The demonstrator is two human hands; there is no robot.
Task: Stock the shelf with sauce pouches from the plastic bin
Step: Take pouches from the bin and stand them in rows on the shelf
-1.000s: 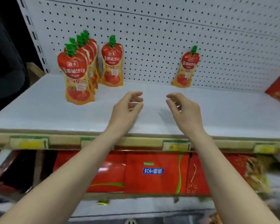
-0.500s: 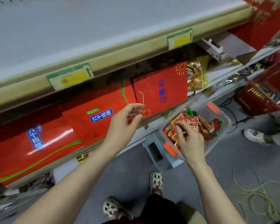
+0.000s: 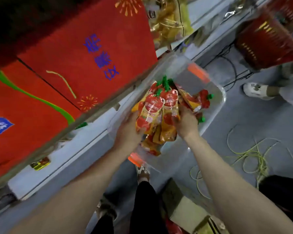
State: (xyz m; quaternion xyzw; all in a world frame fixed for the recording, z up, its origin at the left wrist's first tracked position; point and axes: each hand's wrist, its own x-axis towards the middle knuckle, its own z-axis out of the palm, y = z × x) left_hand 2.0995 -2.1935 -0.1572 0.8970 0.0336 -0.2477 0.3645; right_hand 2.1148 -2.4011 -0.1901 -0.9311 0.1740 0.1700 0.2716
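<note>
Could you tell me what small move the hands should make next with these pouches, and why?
Probably lift the bundle of sauce pouches straight up out of the plastic bin. The left hand and right hand hold it from both sides, and only a few loose pouches lie beside it, so the grip seems ready for the shelf.

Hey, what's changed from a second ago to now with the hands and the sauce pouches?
The left hand and right hand, empty above the white shelf a second ago, dropped to the clear plastic bin on the floor and now hold a bunch of sauce pouches between them. The bin stayed put, loose pouches still inside, red boxes unmoved.
</note>
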